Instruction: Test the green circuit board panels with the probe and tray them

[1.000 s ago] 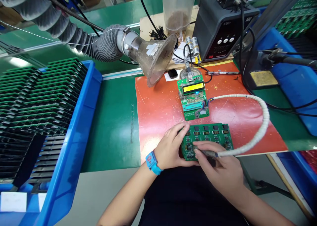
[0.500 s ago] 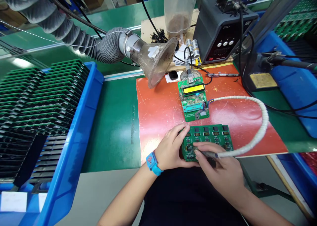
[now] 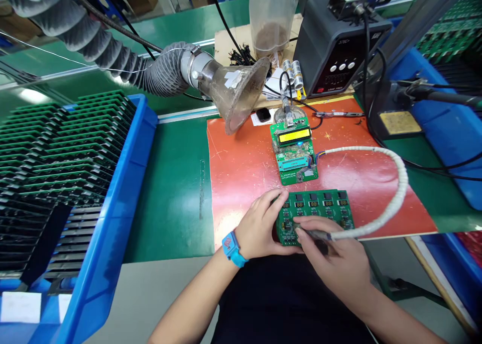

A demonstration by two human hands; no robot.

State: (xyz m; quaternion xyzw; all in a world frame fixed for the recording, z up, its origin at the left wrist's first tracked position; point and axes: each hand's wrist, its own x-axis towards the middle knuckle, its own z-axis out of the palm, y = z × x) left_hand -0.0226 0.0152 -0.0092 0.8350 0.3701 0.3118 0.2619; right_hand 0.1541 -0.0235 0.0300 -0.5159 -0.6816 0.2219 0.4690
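A green circuit board panel (image 3: 341, 213) with several small digit displays lies at the front edge of the red mat. My left hand (image 3: 263, 226), with a blue watch on its wrist, grips the panel's left end between thumb and fingers. My right hand (image 3: 337, 256) pinches a grey probe (image 3: 318, 234) whose tip meets the left part of the panel; the fingers hide the exact contact. From the probe a white wrapped cable (image 3: 402, 183) loops back to a green programmer board (image 3: 294, 150) with a lit yellow screen, lying just beyond the panel.
At left stands a blue bin (image 3: 141, 128) with rows of green boards. A fume extractor hood (image 3: 241, 95) hangs over the mat's back left. Behind sits a black soldering station (image 3: 339, 47); another blue bin (image 3: 452, 148) is at right. The red mat (image 3: 241, 168) covers the bench's middle.
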